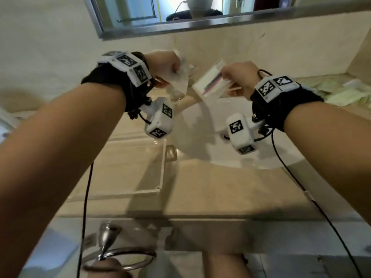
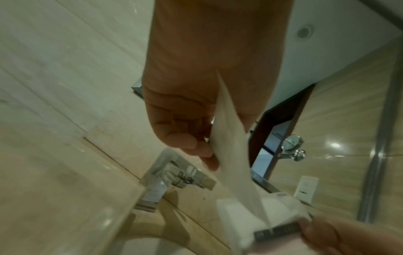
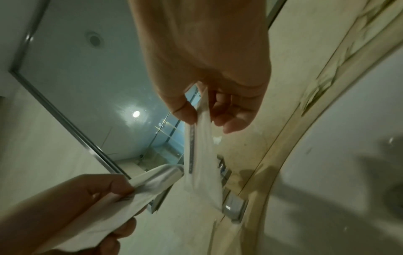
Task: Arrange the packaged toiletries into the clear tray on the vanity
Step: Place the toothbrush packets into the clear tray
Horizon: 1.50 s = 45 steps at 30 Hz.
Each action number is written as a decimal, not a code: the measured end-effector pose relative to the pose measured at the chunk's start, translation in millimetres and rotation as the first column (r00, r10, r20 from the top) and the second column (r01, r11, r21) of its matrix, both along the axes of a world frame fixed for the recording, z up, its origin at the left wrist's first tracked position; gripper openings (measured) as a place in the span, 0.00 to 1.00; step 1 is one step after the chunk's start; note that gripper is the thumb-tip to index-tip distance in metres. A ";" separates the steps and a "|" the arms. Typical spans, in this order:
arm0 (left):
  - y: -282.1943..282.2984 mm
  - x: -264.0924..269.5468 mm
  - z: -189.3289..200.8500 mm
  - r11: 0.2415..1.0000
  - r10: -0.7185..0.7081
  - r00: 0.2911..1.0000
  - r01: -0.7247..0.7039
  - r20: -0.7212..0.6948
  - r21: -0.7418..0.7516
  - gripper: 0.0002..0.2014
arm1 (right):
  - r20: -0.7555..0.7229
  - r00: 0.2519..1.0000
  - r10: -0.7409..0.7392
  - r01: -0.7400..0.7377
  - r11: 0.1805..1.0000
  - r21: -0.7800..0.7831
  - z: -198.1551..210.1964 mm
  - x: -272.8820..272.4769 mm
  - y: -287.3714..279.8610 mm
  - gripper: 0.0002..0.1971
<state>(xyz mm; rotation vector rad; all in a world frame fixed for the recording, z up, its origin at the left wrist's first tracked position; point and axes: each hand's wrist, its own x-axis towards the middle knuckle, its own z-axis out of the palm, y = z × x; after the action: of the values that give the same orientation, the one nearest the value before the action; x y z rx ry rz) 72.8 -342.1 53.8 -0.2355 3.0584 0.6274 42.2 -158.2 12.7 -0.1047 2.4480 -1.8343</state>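
Two hands each pinch one flat packet: left hand [image 1: 164, 65] holds a white packet [image 1: 180, 81], right hand [image 1: 241, 77] a striped packet [image 1: 208, 81]. The clear tray [image 1: 160, 167] lies below, nearer the left hand.

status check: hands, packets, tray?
Left hand grips a white packet; right hand grips a striped packet. Both held over the sink. Clear tray below left, nothing blocking it.
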 end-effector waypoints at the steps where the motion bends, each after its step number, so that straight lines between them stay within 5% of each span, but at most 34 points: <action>1: -8.1 -1.8 -3.1 1.000 0.019 1.000 -0.019 0.001 0.022 0.05 | 0.008 1.000 0.004 -0.004 0.999 -0.031 -1.1 -4.5 -11.0 0.09; 14: -88.0 -18.0 12.7 0.997 0.072 0.997 -0.072 -0.003 -0.012 0.05 | 0.102 0.951 0.292 -0.274 0.948 -0.162 5.8 -26.8 -118.1 0.09; 27: -142.8 118.6 -8.9 0.977 0.178 0.973 -0.157 0.143 -0.147 0.10 | 0.315 0.779 0.543 -0.621 0.738 0.264 -0.9 73.0 -175.9 0.06; 35: -169.3 165.8 -32.1 0.883 0.332 0.921 -0.379 0.202 0.276 0.01 | 0.400 0.744 0.534 -0.667 0.622 0.410 -4.1 105.7 -196.6 0.07; 38: -176.0 177.0 -42.1 0.834 0.340 0.918 -0.395 0.205 0.385 0.08 | 0.384 0.757 0.529 -0.654 0.614 0.442 -10.2 108.3 -197.7 0.07; 45: -173.7 207.6 -53.2 0.810 0.348 0.890 -0.443 0.294 0.385 0.12 | 0.436 0.732 0.523 -0.681 0.542 0.493 -18.0 113.0 -199.0 0.08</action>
<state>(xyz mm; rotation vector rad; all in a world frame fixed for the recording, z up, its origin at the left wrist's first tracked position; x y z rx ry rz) 280.4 -515.8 0.5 -0.8813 2.5731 1.2063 155.2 -357.1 -5.3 -0.5746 2.2719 -0.6403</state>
